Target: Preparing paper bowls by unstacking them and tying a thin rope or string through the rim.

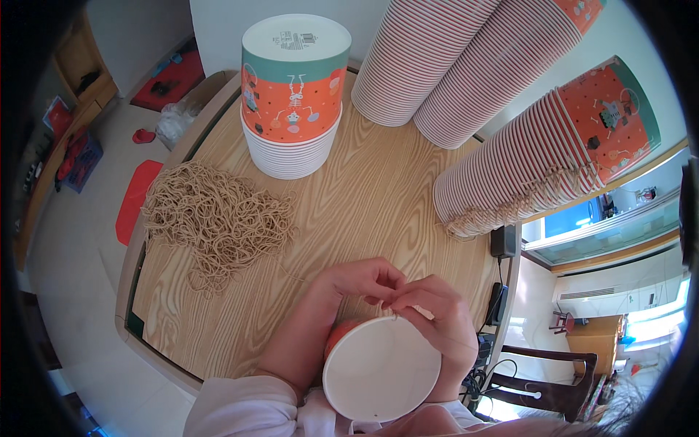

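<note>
Both hands meet at the far rim of a white round paper bucket with orange side point(381, 368), held near the body. Left hand point(357, 280) and right hand point(437, 317) pinch thin tan string point(388, 304) at the rim. Tangled string pile point(215, 218) lies left on the wooden table point(364, 197).

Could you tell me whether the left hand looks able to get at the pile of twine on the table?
Probably yes: the left hand is busy at the paper bucket, but only bare wooden table lies between it and the twine pile.
</note>
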### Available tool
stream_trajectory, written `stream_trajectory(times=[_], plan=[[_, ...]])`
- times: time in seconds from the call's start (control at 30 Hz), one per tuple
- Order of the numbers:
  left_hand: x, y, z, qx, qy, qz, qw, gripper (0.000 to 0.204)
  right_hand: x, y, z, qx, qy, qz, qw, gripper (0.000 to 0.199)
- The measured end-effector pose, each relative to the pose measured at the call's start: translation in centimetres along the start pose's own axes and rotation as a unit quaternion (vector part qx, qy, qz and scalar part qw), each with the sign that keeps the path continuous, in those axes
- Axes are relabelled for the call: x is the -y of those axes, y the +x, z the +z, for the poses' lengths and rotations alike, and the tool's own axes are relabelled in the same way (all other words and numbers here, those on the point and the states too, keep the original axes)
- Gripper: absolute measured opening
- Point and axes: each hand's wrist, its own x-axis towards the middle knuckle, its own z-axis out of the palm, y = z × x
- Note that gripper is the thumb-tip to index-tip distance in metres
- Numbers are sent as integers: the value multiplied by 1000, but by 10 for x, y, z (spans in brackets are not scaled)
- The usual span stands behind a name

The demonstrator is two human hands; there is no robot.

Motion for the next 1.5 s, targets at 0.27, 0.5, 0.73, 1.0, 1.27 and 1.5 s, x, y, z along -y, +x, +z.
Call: stream_trajectory(times=[0.27, 0.5, 0.73, 1.0, 1.27, 1.5], plan=[[4, -3, -1, 11, -50, 25, 998, 11, -4, -7, -7, 49, -41, 54, 997, 13], [1, -2, 0, 5, -57, 8, 998, 16, 3, -3, -5, 16, -3, 43, 999, 12], [2, 0, 2, -21, -61, -22, 998, 32, -3, 0, 0, 25, -21, 59, 998, 17], [-14, -12, 9, -70, -35, -55, 995, 33, -8, -5, -3, 6, -50, 102, 994, 16], [-2, -13, -10, 62, 0, 53, 997, 25, -8, -9, -8, -66, -43, 125, 989, 13], [-9, -14, -7, 51, 13, 96, 994, 15, -9, -10, -9, -43, -67, 126, 989, 13]])
